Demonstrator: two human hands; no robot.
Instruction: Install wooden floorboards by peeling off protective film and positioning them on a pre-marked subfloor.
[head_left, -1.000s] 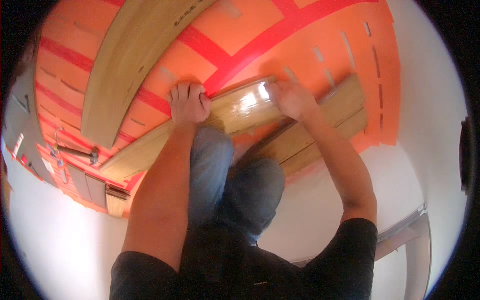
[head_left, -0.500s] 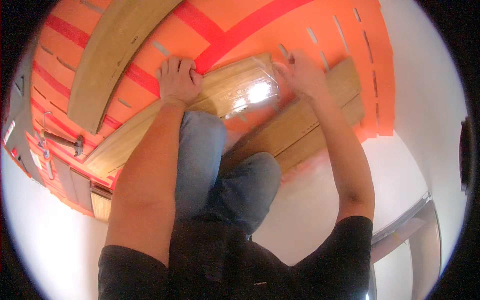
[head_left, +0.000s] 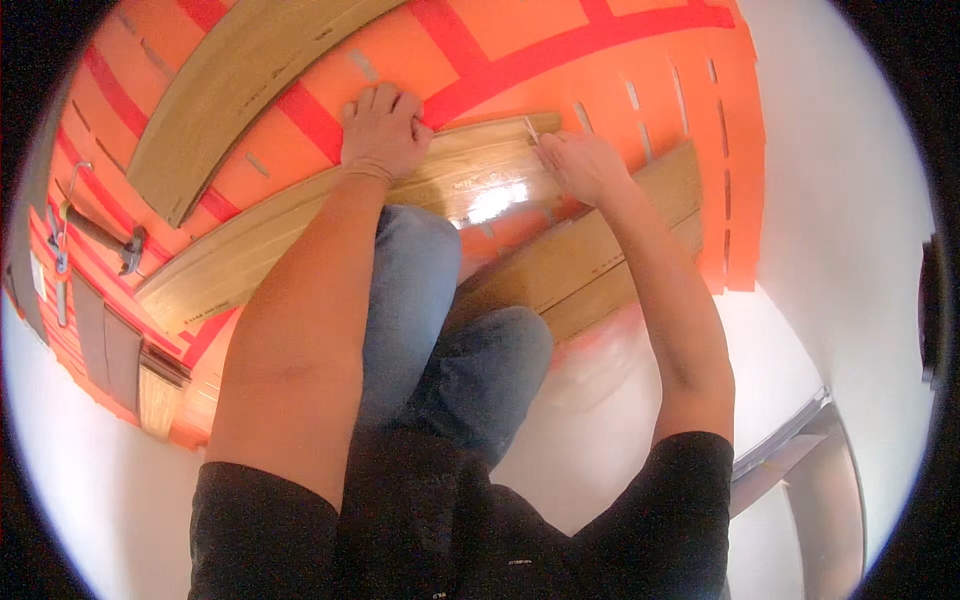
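A long wood-look floor plank (head_left: 300, 220) lies slantwise in front of my knees, with bright glare on its glossy right part. My left hand (head_left: 385, 130) presses down at its far edge, fingers bent over the edge. Close to the plank's right end, my right hand (head_left: 578, 165) is closed in a pinch. A thin whitish strip (head_left: 531, 130) sticks out from its fingertips over the plank; its kind is too small to make out.
Orange underlay (head_left: 520, 80) with red tape and slots spreads under everything. Another plank (head_left: 250, 70) lies at far left, more planks (head_left: 590, 270) right of my knees. A hammer (head_left: 105, 235) rests at left. A white wall (head_left: 850, 200) rises at right.
My right hand has shifted down and left, and the whitish strip now shows at its fingertips. The left hand stays on the plank's edge. The whole view has shifted slightly.
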